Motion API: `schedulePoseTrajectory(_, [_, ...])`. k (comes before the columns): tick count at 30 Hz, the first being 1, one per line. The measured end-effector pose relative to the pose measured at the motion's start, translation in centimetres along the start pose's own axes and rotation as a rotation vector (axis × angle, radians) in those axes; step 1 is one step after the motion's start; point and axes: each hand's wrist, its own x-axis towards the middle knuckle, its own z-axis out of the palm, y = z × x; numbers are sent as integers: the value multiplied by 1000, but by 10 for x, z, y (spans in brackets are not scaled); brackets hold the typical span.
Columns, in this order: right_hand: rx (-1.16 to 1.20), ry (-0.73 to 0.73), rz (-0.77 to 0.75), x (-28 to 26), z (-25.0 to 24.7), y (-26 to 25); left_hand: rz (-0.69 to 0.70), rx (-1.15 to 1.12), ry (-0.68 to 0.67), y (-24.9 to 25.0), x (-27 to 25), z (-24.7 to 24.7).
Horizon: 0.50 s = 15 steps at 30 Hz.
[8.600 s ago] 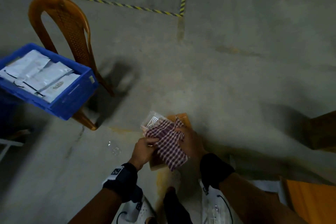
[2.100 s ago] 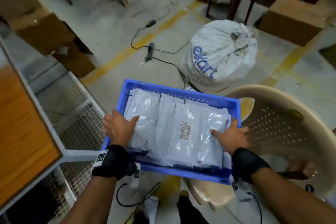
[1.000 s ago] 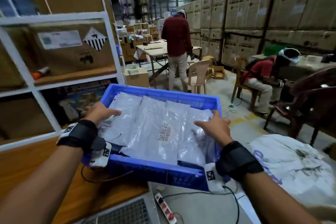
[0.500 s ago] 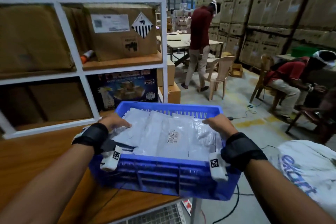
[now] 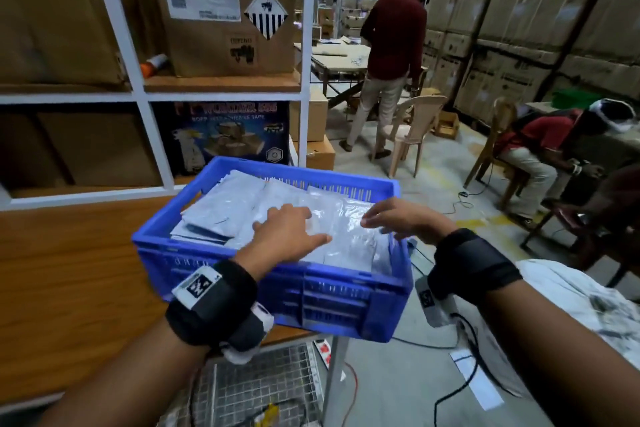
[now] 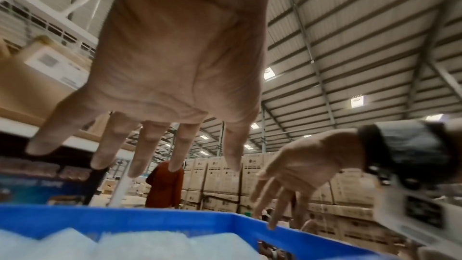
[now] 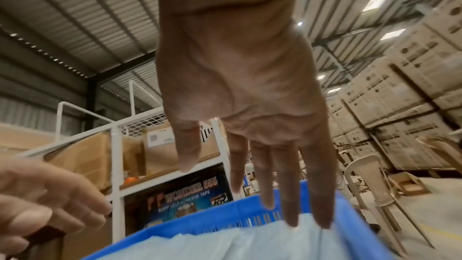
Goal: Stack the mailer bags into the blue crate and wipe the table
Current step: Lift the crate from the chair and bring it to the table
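Note:
The blue crate (image 5: 332,298) stands on the right end of the wooden table (image 5: 76,274), its right side jutting past the table's edge. White mailer bags (image 5: 225,208) fill it in overlapping piles. My left hand (image 5: 287,230) hovers over the bags in the middle of the crate, fingers spread and straight (image 6: 140,157). To the right, my right hand (image 5: 398,218) is also above the bags, fingers straight, its tips (image 7: 295,220) close to the bags (image 7: 225,244) by the crate's right wall. Neither hand holds anything.
A white shelf frame (image 5: 308,55) with cardboard boxes (image 5: 221,21) rises behind the table. Right of it a person in a dark red shirt (image 5: 394,45) stands, another (image 5: 547,146) sits on a chair. A white sack (image 5: 571,305) lies on the floor at my right.
The crate now rests on the table. Both hands have let go of its sides and moved in over the bags with fingers straightened.

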Motion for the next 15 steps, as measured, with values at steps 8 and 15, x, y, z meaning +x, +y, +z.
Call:
schedulePoseTrajectory(8, [-437, 135, -466, -26, 53, 79, -143, -66, 182, 50, -55, 114])
schedulePoseTrajectory(15, [-367, 311, -501, -49, 102, 70, 11, -313, 383, -1, -50, 115])
